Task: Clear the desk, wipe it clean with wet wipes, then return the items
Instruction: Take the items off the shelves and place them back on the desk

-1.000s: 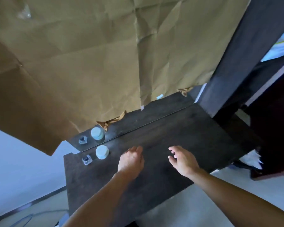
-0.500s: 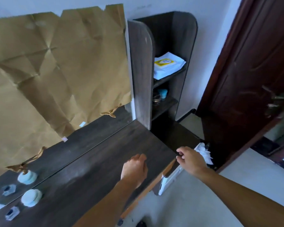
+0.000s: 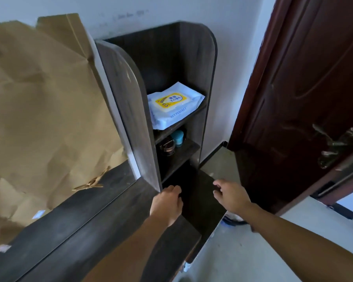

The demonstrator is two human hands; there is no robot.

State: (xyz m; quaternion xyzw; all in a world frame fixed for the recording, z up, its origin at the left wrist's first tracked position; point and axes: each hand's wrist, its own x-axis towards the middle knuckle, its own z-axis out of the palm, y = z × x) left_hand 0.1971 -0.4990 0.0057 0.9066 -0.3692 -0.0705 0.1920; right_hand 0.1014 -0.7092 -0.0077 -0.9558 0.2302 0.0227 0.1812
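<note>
A white pack of wet wipes point(image 3: 174, 105) with a yellow label lies on the upper shelf of a dark shelf unit point(image 3: 198, 64) at the desk's right end. The dark wooden desk point(image 3: 94, 231) runs from lower left to the unit. My left hand point(image 3: 166, 203) hovers over the desk's right end near the unit's base, fingers loosely curled and holding nothing. Over the low dark surface to the right, my right hand point(image 3: 231, 195) is open and empty. Both hands are well below the wipes.
On the shelf below the wipes stand a teal jar point(image 3: 178, 137) and a dark round container point(image 3: 167, 146). Brown paper point(image 3: 45, 110) covers the mirror behind the desk. A dark red door point(image 3: 306, 88) with a metal handle point(image 3: 338, 142) stands at the right.
My view has swung right and up, from the desk's left end with two small jars to the shelf unit. Both hands have moved right with it, toward the unit's base.
</note>
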